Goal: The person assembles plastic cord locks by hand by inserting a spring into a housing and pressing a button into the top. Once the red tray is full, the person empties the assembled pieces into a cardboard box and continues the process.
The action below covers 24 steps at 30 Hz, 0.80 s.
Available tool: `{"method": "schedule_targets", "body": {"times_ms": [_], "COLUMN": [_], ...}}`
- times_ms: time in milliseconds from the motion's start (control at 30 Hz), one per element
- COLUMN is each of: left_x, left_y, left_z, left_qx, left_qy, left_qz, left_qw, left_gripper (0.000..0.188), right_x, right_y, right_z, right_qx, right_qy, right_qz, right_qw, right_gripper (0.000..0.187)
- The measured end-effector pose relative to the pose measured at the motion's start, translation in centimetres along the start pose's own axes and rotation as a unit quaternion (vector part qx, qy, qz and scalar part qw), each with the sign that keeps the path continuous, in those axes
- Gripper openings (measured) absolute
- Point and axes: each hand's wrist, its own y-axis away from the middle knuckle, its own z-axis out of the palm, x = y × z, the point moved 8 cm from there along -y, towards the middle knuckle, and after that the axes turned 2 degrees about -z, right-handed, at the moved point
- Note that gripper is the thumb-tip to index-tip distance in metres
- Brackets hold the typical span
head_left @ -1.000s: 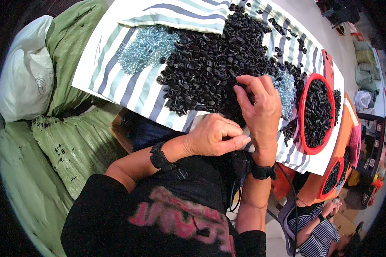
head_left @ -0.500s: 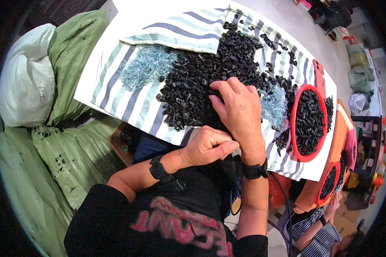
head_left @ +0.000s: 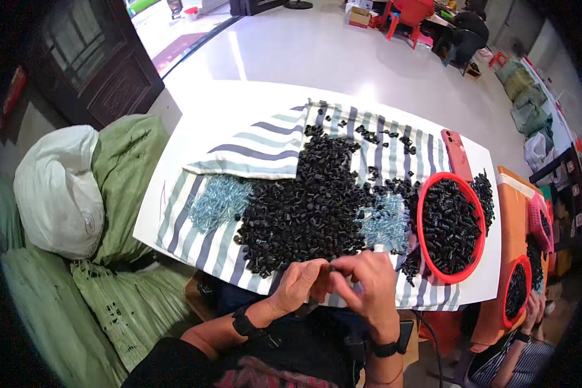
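Observation:
My left hand (head_left: 301, 283) and my right hand (head_left: 370, 279) meet at the near edge of the table, fingertips close together. A small black plastic piece (head_left: 332, 268) shows where the fingers meet, pinched by my right hand. The left fingers are curled closed, and what they hold is hidden. Just beyond lies a wide heap of small black plastic pieces (head_left: 297, 216) on a striped cloth (head_left: 255, 145). Small clear bluish pieces lie in one pile (head_left: 218, 204) left of the heap and another pile (head_left: 387, 223) on its right.
A red-rimmed basket (head_left: 421, 223) full of black pieces stands at the right, with a pink phone (head_left: 456, 155) behind it. Stuffed sacks (head_left: 61, 191) crowd the left. At far right, another person's hand (head_left: 532, 310) is by a second red basket (head_left: 507, 315).
My right hand has come back from the black heap to my left hand, and their fingertips now meet. The view has tilted up, showing more floor and a door.

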Motion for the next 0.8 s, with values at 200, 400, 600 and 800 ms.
{"method": "schedule_targets", "body": {"times_ms": [200,400,600,800], "left_x": [-0.3,-0.1,-0.3,0.2], "left_y": [-0.8,-0.8,-0.1,-0.5], "left_z": [0.2,0.3,0.6,1.2], "left_qx": [-0.001,-0.022,-0.028,-0.02], "left_qy": [-0.12,-0.135,-0.167,-0.278], "left_qz": [-0.003,0.011,0.019,0.069], "left_qw": [0.993,0.991,0.985,0.958], "left_gripper": [0.032,0.023,0.023,0.019], "right_x": [1.1,1.5,2.3,3.1], "right_y": [1.7,2.4,4.3,5.7], "right_z": [0.4,0.4,0.6,0.4], "right_qx": [0.001,-0.008,0.012,0.025], "right_qy": [0.012,-0.04,-0.112,-0.04], "right_qz": [-0.01,0.017,0.12,0.081], "right_qw": [1.0,0.999,0.986,0.996], "right_gripper": [0.025,0.026,0.026,0.024]}}
